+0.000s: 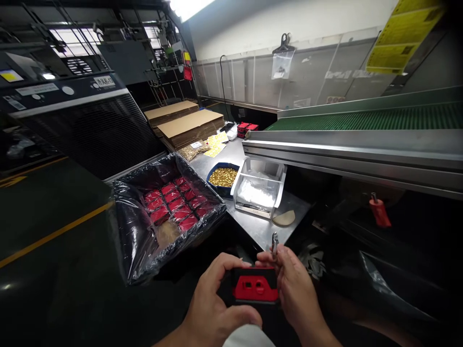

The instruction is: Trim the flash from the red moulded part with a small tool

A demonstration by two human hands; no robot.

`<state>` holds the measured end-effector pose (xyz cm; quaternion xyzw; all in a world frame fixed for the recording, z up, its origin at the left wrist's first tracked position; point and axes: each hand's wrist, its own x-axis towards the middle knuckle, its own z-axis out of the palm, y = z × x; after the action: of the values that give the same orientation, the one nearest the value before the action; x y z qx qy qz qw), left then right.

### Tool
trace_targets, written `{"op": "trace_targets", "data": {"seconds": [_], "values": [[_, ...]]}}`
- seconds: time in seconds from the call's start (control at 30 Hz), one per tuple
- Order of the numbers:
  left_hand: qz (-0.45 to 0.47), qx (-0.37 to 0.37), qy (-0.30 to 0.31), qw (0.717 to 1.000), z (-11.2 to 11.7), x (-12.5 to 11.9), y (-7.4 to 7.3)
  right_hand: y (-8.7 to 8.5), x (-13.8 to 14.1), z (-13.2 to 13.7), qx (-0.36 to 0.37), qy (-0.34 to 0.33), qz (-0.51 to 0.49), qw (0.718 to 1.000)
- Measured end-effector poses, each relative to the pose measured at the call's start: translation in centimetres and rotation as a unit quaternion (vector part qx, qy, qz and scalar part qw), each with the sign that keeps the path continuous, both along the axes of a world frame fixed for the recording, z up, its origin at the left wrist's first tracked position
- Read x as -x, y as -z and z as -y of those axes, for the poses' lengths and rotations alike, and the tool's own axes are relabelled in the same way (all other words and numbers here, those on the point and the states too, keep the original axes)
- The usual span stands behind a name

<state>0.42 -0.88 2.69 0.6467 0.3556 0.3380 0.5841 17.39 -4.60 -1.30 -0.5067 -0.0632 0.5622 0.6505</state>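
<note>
Red-and-black piece between two hands, its far side hidden

The left hand point(213, 299) curls around one end of a red-and-black piece point(255, 287), fingers over the top edge and thumb below; most of its fingers pass out of sight behind. The right hand point(296, 289) pinches a small shiny metal part point(274, 243) upright and lies against the piece's other end; whether it also grips that end, I cannot tell. The piece is held in front of the near end of the surface point(253, 231), its back and underside unseen. Both forearms are cut off by the lower edge, as is a pale rounded shape point(248, 336) between them.

To the left, a crate point(133, 217) lined with clear film holds rows of red pieces point(177, 202), blurred by glare and wrinkles. On the surface, a clear bin point(253, 209) partly covers a blue bin point(216, 188) of gold-coloured bits point(223, 177); its own contents are washed out by light. A half-round tan pad point(284, 219) lies just beside it. Lower right, a red-handled object point(379, 212) fades into shadow. Yellow sheets point(392, 48) hang above, cropped and unreadable.
</note>
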Motion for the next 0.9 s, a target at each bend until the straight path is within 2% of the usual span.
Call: {"op": "trace_targets", "data": {"seconds": [0.07, 0.17, 0.23, 0.3, 0.43, 0.57, 0.67, 0.73, 0.8, 0.87, 0.9], "values": [[0.061, 0.043, -0.011, 0.997, 0.1, -0.2, 0.5, 0.5, 0.2, 0.3, 0.024, 0.012, -0.043, 0.999], [0.113, 0.117, -0.022, 0.986, 0.3, -0.5, 1.8, 0.3, -0.1, 0.4, 0.029, 0.083, -0.068, 0.994], [0.108, 0.156, -0.012, 0.982, 0.5, -0.5, 2.6, -0.3, -0.7, 0.2, 0.000, 0.126, -0.058, 0.990], [0.089, 0.163, 0.004, 0.983, 0.6, -0.5, 3.3, -1.0, -1.4, -0.1, -0.031, 0.134, -0.021, 0.990], [0.085, 0.138, 0.031, 0.986, 0.9, -0.7, 3.9, -2.0, -2.4, -0.5, -0.069, 0.125, 0.061, 0.988], [0.055, 0.138, 0.091, 0.985, 1.8, -1.1, 4.2, -2.4, -2.8, -0.5, -0.068, 0.124, 0.127, 0.982], [0.066, 0.129, 0.089, 0.986, 2.4, -1.3, 4.8, -2.3, -3.0, -0.3, -0.073, 0.109, 0.152, 0.980], [0.085, 0.149, 0.062, 0.983, 2.4, -1.4, 5.2, -2.4, -3.0, -0.1, -0.083, 0.087, 0.161, 0.980], [0.088, 0.201, 0.031, 0.975, 2.1, -1.4, 5.4, -2.4, -2.7, 0.2, -0.097, 0.050, 0.170, 0.979], [0.069, 0.257, 0.037, 0.963, 1.5, -1.6, 5.0, -2.5, -2.1, 0.6, -0.114, 0.002, 0.177, 0.978], [0.057, 0.271, 0.060, 0.959, 1.3, -1.7, 4.6, -2.6, -1.8, 0.8, -0.122, -0.025, 0.180, 0.976]]}}
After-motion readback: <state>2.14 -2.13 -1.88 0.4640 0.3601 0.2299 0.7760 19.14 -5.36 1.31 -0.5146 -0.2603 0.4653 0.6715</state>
